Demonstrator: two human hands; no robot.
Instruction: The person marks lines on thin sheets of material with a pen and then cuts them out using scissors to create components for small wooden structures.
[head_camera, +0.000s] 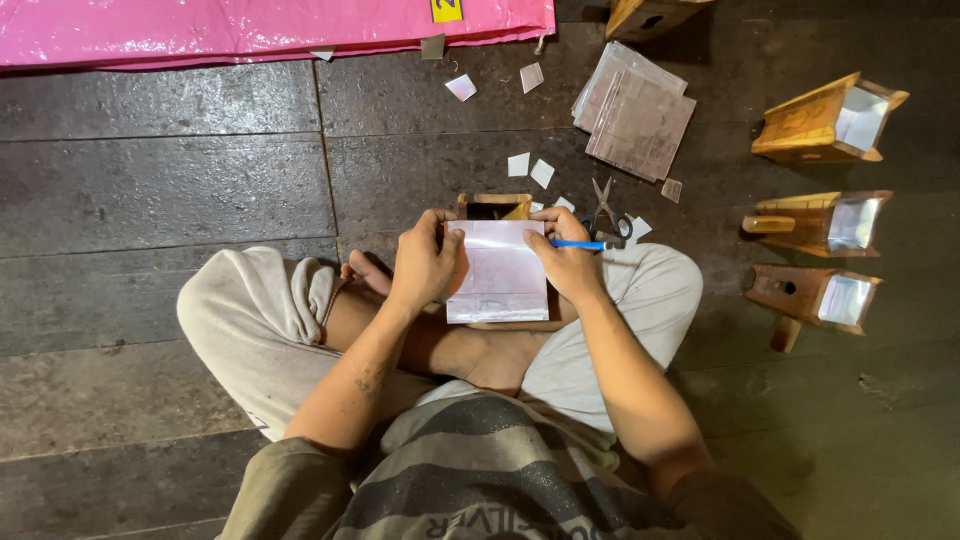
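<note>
Dark floorboards (200, 190) carry three finished wooden boxes (822, 222) at the right edge, while my left hand (425, 265) pins a clear sheet (500, 272) over an unfinished box (492, 206) on my lap and my right hand (566, 262) grips a blue pen (580, 245), marking unfinished.

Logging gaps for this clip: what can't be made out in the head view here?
- Wooden box: mostly covered by the clear plastic sheet held over it by the left hand.
- Blue pen: tip hidden by the right hand.
- Wooden piece: cut off by the top edge.
- Scissors: partly behind the pen and hand.
</note>
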